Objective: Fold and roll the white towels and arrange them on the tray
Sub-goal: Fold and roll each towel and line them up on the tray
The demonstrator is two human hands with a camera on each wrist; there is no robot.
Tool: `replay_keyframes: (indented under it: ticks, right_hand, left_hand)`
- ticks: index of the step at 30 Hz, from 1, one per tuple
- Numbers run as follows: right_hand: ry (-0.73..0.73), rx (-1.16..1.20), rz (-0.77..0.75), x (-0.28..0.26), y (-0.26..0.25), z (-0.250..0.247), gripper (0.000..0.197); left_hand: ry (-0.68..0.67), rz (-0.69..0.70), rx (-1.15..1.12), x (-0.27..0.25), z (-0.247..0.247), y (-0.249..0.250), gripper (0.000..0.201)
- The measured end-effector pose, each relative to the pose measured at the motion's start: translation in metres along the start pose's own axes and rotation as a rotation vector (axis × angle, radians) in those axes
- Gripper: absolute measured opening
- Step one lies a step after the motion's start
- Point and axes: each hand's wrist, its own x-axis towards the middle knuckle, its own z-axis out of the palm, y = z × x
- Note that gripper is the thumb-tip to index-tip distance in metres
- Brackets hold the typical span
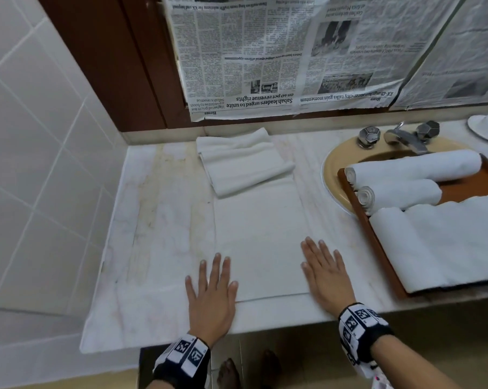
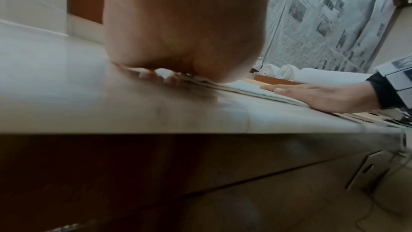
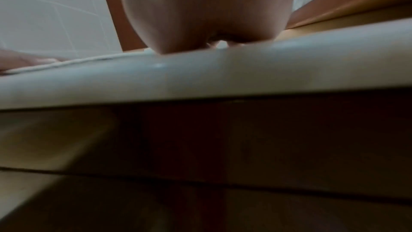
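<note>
pressing flat on a smooth folded white towel [image 1: 261,242], the left hand [image 1: 212,293] and right hand [image 1: 326,273] lie with fingers spread wide on the marble desk [image 1: 158,220].

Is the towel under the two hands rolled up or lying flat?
Flat: the towel lies spread on the counter, both palms pressed on its near corners.

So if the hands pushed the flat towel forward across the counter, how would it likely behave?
The flat towel is thin and lies limp, so it would probably bunch rather than slide whole. With the left hand and right hand pressing flat, the smooth counter may let it slip.
</note>
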Motion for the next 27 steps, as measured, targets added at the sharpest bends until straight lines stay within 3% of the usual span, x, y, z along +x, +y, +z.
replay_keyframes:
  ticks: [3, 5, 8, 11, 17, 21, 23, 27]
  right_hand:
    - [0.047, -0.011, 0.019, -0.022, -0.014, -0.007, 0.058]
    - [0.081, 0.028, -0.033, -0.04, -0.022, -0.003, 0.053]
    - [0.09, 0.08, -0.135, -0.067, -0.027, 0.01, 0.062]
    - [0.046, -0.035, -0.207, -0.083, -0.022, 0.009, 0.074]
    - [0.149, -0.038, -0.372, -0.088, -0.005, 0.01, 0.065]
    - [0.05, 0.056, -0.465, -0.083, 0.012, -0.004, 0.026]
    - [-0.036, 0.143, -0.47, -0.073, 0.021, -0.017, 0.009]
    - [-0.095, 0.418, -0.376, -0.052, 0.033, -0.042, 0.017]
  left_hand:
    - [-0.05, 0.017, 0.021, -0.012, -0.002, 0.004, 0.069]
    - [-0.039, 0.03, 0.028, -0.02, -0.007, 0.006, 0.068]
    - [-0.083, 0.073, 0.028, -0.032, -0.01, 0.009, 0.065]
    - [-0.057, 0.152, -0.012, -0.04, -0.011, 0.009, 0.072]
    - [0.05, 0.258, 0.064, -0.064, -0.003, 0.03, 0.075]
    - [0.144, 0.286, 0.026, -0.071, 0.007, 0.035, 0.052]
    - [0.161, 0.328, -0.025, -0.072, 0.004, 0.033, 0.03]
    - [0.098, 0.269, -0.245, -0.063, -0.019, 0.032, 0.018]
